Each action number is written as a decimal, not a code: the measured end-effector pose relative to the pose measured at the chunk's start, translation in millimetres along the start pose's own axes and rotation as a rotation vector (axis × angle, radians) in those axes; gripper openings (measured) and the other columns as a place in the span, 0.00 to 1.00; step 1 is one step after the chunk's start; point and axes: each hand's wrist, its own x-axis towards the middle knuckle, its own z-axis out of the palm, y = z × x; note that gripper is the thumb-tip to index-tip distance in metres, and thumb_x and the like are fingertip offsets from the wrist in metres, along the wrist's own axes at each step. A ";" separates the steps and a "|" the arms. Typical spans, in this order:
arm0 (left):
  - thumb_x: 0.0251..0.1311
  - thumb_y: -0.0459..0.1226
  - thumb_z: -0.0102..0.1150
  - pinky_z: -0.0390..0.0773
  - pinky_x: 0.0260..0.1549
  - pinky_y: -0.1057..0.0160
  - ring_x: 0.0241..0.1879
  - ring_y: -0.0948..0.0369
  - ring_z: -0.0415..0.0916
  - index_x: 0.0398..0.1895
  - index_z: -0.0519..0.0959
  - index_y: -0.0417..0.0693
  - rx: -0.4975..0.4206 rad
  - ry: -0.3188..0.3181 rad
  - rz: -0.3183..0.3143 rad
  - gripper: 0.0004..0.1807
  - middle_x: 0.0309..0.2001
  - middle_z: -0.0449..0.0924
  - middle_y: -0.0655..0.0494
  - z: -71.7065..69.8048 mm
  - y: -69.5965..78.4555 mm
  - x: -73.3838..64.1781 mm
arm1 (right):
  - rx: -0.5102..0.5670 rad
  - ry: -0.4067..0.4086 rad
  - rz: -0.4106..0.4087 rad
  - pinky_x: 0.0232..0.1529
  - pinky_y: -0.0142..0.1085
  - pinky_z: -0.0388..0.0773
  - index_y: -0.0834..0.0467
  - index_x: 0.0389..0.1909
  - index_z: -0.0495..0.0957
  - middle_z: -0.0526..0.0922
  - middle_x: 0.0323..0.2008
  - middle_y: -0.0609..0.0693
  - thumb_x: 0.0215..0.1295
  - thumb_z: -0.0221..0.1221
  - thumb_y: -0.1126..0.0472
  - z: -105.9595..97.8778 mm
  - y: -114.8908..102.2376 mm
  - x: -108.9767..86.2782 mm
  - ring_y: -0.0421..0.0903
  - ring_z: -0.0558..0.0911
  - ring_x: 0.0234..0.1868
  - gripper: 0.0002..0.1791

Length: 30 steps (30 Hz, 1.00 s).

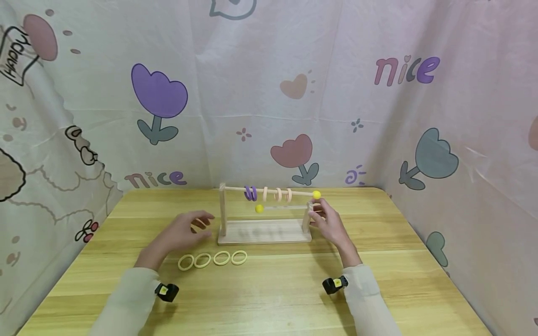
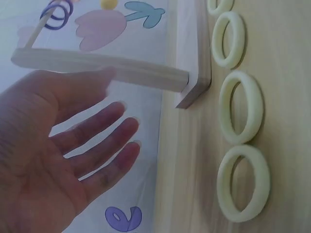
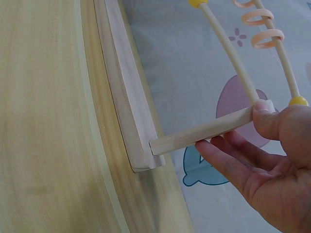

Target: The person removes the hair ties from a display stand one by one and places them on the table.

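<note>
A wooden rack stands on a flat base (image 1: 265,232), with a tall left post (image 1: 223,210) and a shorter right post (image 3: 204,130). Its upper rod (image 1: 235,188) carries two purple rings (image 1: 250,193) and three peach rings (image 1: 278,194), ending in a yellow ball (image 1: 317,194). The lower rod (image 3: 231,53) ends in another yellow ball (image 1: 259,208). My right hand (image 1: 329,223) pinches the top of the right post between thumb and fingers. Beside the left post, my left hand (image 1: 189,230) is held with loosely bent fingers and nothing in it.
Several pale yellow rings (image 1: 221,258) lie in a row on the wooden table (image 1: 269,298), in front of the rack's left half. A printed cloth (image 1: 235,93) hangs behind and along the sides of the table.
</note>
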 end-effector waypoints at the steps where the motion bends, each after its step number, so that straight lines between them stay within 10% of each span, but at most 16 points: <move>1: 0.66 0.38 0.67 0.86 0.45 0.53 0.51 0.46 0.83 0.62 0.78 0.40 -0.001 0.016 -0.001 0.23 0.53 0.83 0.38 -1.7 -0.7 0.6 | -0.001 -0.001 -0.001 0.54 0.52 0.85 0.64 0.67 0.66 0.76 0.59 0.73 0.79 0.52 0.67 0.0 0.0 0.2 0.68 0.80 0.60 0.20; 30: 0.74 0.47 0.58 0.75 0.65 0.41 0.66 0.44 0.75 0.72 0.71 0.48 -0.229 0.183 0.039 0.27 0.65 0.77 0.42 -17.5 26.3 38.3 | 0.010 -0.017 0.021 0.57 0.60 0.81 0.69 0.66 0.66 0.75 0.58 0.77 0.78 0.51 0.69 -0.9 -23.7 -8.3 0.71 0.79 0.60 0.19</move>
